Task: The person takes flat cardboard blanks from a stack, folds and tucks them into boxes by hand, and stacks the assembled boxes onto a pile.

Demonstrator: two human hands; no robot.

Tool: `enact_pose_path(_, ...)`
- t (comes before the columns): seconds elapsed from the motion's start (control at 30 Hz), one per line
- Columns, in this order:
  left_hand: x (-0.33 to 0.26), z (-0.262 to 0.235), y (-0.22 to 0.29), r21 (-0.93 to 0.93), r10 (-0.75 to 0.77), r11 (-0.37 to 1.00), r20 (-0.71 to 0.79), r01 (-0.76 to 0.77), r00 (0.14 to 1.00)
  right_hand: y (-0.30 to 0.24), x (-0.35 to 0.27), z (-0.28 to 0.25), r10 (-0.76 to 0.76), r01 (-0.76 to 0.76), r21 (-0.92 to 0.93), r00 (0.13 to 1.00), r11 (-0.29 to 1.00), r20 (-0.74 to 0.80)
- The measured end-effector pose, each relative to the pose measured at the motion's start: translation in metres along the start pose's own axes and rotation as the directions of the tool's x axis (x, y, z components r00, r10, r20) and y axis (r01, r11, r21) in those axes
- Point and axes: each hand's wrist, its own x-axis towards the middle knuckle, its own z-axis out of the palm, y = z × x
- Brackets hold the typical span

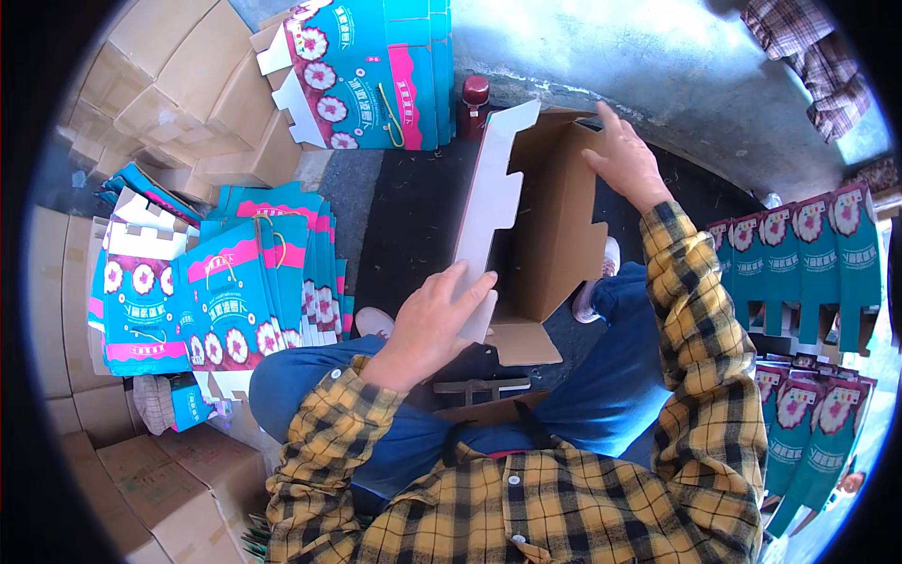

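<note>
An unfolded cardboard box (pixel 556 221) stands between my knees, its open side facing up and its brown inside showing. Its left panel (pixel 495 195) is white with notched tabs along one edge. My left hand (pixel 427 320) grips the near end of that white panel, thumb and fingers about its edge. Over at the far right corner of the box, my right hand (pixel 625 160) has its fingers stretched and apart, close to the brown panel's top edge; whether it touches cannot be made out. A brown flap (pixel 526 344) sticks out at the box's near end.
Flat teal-and-pink printed boxes (pixel 225 301) lie stacked at the left, with more (pixel 362 75) at the far left. Brown cartons (pixel 178 75) pile up behind them. Formed teal boxes (pixel 799 249) stand in rows at the right. A red flask (pixel 474 99) is beyond the box.
</note>
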Motion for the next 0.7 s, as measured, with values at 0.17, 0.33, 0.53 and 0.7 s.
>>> enact_pose_path(0.17, -0.001, -0.018, 0.005, -0.065, -0.009, 0.998, 0.118, 0.017, 0.993, 0.003, 0.007, -0.008, -0.009, 0.022, -0.061, 0.976, 0.998, 0.217)
enact_pose_path(0.33, 0.003, -0.020, 0.003, 0.034, 0.031, 0.999, 0.160, -0.037, 0.987, 0.012, 0.017, -0.011, -0.011, 0.003, 0.084, 0.995, 0.996, 0.095)
enact_pose_path(0.53, 0.012, -0.014, 0.007, 0.043, 0.095, 0.993, 0.223, -0.107, 0.970, 0.019, 0.035, -0.008, 0.029, -0.029, 0.007, 0.994, 1.000, -0.102)
enact_pose_path(0.7, 0.024, -0.005, 0.000, 0.071, 0.071, 0.993, 0.236, -0.090, 0.969, 0.005, 0.029, -0.005, -0.166, 0.156, -0.155, 0.985, 0.975, -0.050)
